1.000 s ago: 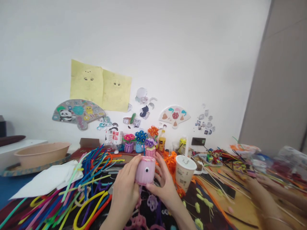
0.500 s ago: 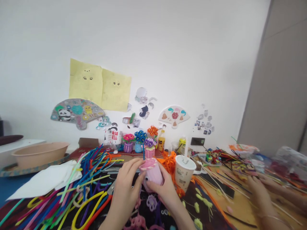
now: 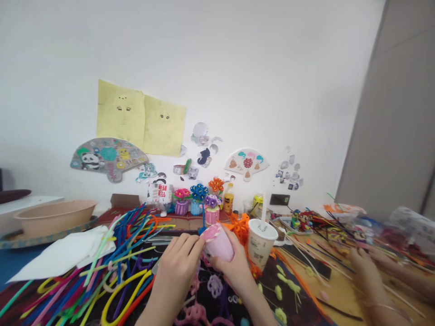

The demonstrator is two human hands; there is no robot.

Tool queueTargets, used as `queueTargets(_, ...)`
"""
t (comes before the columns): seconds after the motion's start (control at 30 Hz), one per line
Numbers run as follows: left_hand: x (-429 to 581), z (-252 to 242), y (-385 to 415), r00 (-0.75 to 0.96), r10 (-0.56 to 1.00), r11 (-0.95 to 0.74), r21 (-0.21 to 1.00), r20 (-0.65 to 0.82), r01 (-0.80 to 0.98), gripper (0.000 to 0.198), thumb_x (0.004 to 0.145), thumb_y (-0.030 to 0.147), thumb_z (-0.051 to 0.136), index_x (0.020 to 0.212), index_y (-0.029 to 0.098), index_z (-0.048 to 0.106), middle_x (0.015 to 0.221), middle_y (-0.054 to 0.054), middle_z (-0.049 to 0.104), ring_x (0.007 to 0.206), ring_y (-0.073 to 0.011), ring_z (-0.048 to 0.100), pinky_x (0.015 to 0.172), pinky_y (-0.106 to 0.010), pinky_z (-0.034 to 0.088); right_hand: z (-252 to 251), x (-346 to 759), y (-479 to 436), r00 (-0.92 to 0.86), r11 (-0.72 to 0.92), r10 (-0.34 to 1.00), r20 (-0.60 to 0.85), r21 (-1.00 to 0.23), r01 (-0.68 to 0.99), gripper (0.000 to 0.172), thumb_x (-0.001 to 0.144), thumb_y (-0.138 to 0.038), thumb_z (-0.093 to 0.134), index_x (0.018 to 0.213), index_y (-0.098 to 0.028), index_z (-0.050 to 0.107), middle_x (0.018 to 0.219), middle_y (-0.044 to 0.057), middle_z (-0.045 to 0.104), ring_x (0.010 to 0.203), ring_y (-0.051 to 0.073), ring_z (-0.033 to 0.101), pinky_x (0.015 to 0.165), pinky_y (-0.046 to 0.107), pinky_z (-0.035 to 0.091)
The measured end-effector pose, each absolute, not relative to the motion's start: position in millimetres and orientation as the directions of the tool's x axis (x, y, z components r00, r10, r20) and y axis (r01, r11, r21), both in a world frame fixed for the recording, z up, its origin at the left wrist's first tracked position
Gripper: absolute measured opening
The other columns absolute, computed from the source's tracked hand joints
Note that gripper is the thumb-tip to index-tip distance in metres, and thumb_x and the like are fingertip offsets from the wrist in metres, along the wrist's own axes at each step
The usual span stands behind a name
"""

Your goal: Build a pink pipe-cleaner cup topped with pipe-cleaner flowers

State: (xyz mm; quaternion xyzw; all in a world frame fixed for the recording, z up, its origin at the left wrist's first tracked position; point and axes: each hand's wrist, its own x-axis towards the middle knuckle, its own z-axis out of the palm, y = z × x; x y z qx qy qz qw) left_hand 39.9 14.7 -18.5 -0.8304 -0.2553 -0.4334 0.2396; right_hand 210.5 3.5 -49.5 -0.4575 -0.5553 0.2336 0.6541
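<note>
A pink fuzzy pot (image 3: 220,244) with a pale twisted rim tilts toward the left above the dark mat. My right hand (image 3: 234,260) wraps round its right side, thumb across the front. Beside the pot's left edge, my left hand (image 3: 180,260) has its fingers bent together; whatever lies between them is hidden. Below my hands are a lilac pipe-cleaner flower (image 3: 215,286), small googly eyes (image 3: 234,299) and pink pipe-cleaner flowers (image 3: 193,313). A pink-striped pot of purple flowers (image 3: 213,210) stands behind.
Loose colourful pipe cleaners (image 3: 115,253) and white paper (image 3: 64,253) spread at left. A lidded cup (image 3: 261,244) with a straw stands close to my right hand, by an orange pipe-cleaner bundle (image 3: 239,231). Another person's hands (image 3: 367,267) work at right.
The pot has tilted over to the left, and the eye seen on its front is now out of sight. My left hand has drawn down and left from the rim.
</note>
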Motion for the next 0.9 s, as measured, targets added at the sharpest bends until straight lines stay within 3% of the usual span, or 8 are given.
queueTargets(0.33, 44.8, -22.9, 12.4, 0.492, 0.151, -0.716, -0.248, 0.857, 0.653, 0.018, 0.09, 0.009, 0.044, 0.083, 0.014, 0.06, 0.074, -0.005, 0.059, 0.071, -0.0208, 0.054, 0.065, -0.035, 0.044, -42.8, 197.6, -3.4, 0.326, 0.415, 0.796, 0.511, -0.851, 0.322, 0.079, 0.049, -0.01, 0.064, 0.127, -0.013, 0.054, 0.124, 0.012, 0.059, 0.116, 0.033, 0.052, 0.104, 0.041, 0.035)
queueTargets(0.43, 46.9, -21.8, 10.1, 0.461, 0.127, -0.73, -0.232, 0.878, 0.643, 0.014, 0.09, 0.01, 0.046, 0.089, 0.013, 0.059, 0.078, -0.006, 0.061, 0.075, -0.0206, 0.055, 0.071, -0.035, 0.045, -45.5, 198.6, -2.4, 0.318, 0.434, 0.792, 0.521, -0.847, 0.308, 0.078, 0.051, -0.011, 0.066, 0.127, -0.014, 0.053, 0.127, 0.012, 0.059, 0.118, 0.033, 0.052, 0.106, 0.042, 0.034)
queueTargets(0.53, 49.3, -19.1, 7.3, 0.335, 0.193, -0.823, -0.034, 0.922, 0.568, 0.012, 0.091, 0.012, 0.047, 0.097, 0.015, 0.057, 0.088, -0.006, 0.063, 0.082, -0.0188, 0.057, 0.076, -0.032, 0.046, -48.0, 200.5, -0.8, 0.319, 0.485, 0.775, 0.546, -0.837, 0.253, 0.077, 0.055, -0.013, 0.068, 0.129, -0.017, 0.049, 0.133, 0.011, 0.054, 0.124, 0.032, 0.047, 0.109, 0.043, 0.03)
queueTargets(0.67, 51.3, -17.9, 8.2, 0.145, 0.425, -0.84, 0.329, 0.894, 0.432, 0.011, 0.09, 0.023, 0.05, 0.095, 0.02, 0.059, 0.091, -0.004, 0.064, 0.085, -0.0194, 0.058, 0.077, -0.032, 0.046, -48.1, 199.7, 0.5, 0.299, 0.586, 0.736, 0.607, -0.793, 0.168, 0.075, 0.06, -0.018, 0.073, 0.128, -0.024, 0.042, 0.132, 0.008, 0.051, 0.122, 0.03, 0.048, 0.107, 0.043, 0.033)
queueTargets(0.8, 51.5, -17.2, 13.2, 0.066, 0.741, -0.661, 0.708, 0.668, 0.251, 0.023, 0.085, 0.038, 0.054, 0.096, 0.02, 0.062, 0.094, -0.006, 0.065, 0.08, -0.0224, 0.06, 0.071, -0.035, 0.047, -46.1, 196.7, -1.1, 0.264, 0.643, 0.704, 0.659, -0.75, 0.156, 0.071, 0.062, -0.017, 0.075, 0.122, -0.028, 0.039, 0.126, 0.007, 0.052, 0.118, 0.027, 0.052, 0.103, 0.042, 0.037)
queueTargets(0.9, 53.4, -16.8, 16.5, 0.118, 0.858, -0.508, 0.859, 0.5, 0.059, 0.034, 0.08, 0.045, 0.056, 0.099, 0.018, 0.062, 0.096, -0.009, 0.068, 0.08, -0.0243, 0.063, 0.069, -0.035, 0.05, -46.7, 196.0, -2.1, 0.238, 0.683, 0.67, 0.703, -0.709, 0.175, 0.067, 0.063, -0.012, 0.073, 0.119, -0.028, 0.041, 0.121, 0.005, 0.054, 0.114, 0.025, 0.055, 0.101, 0.039, 0.039)
